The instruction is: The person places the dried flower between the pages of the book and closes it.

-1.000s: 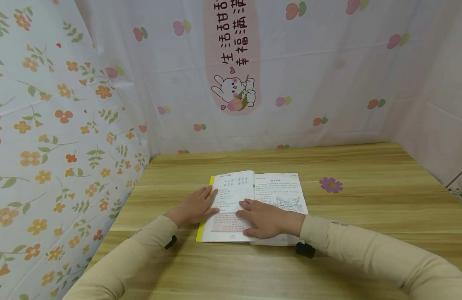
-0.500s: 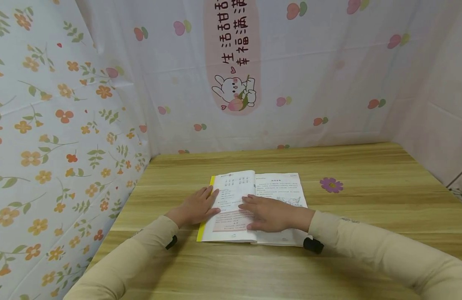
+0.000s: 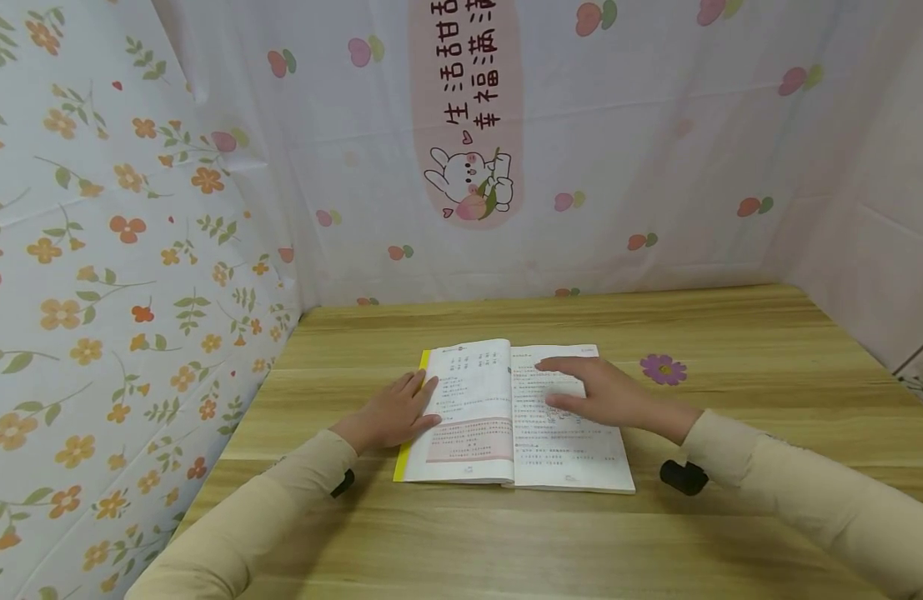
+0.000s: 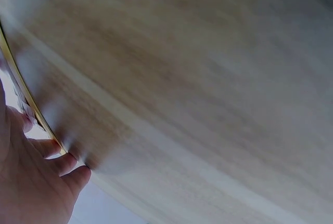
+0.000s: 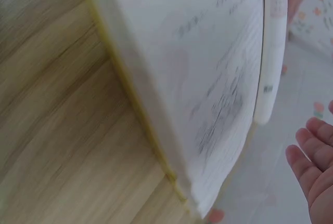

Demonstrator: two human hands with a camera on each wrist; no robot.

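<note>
An open book [image 3: 472, 400] with printed pages and a yellow cover edge lies flat on the wooden table. My left hand [image 3: 389, 412] rests on its left edge, fingers extended over the page margin; in the left wrist view the fingertips [image 4: 78, 174] lie along the yellow edge. Over the right page hovers my right hand [image 3: 619, 396], its fingers fairly straight and thumb apart, holding nothing. It covers part of a line drawing on that page. The right wrist view shows the hand [image 5: 320, 167] raised off the page [image 5: 208, 78].
A purple flower-shaped piece [image 3: 664, 369] lies on the table [image 3: 551, 542] to the right of the book. Behind the table hangs a white printed curtain [image 3: 619, 167], and a floral one [image 3: 131, 292] hangs at the left.
My right hand has lifted from the middle of the book and moved right, over the right page, uncovering the centre fold. The left hand stays in place.
</note>
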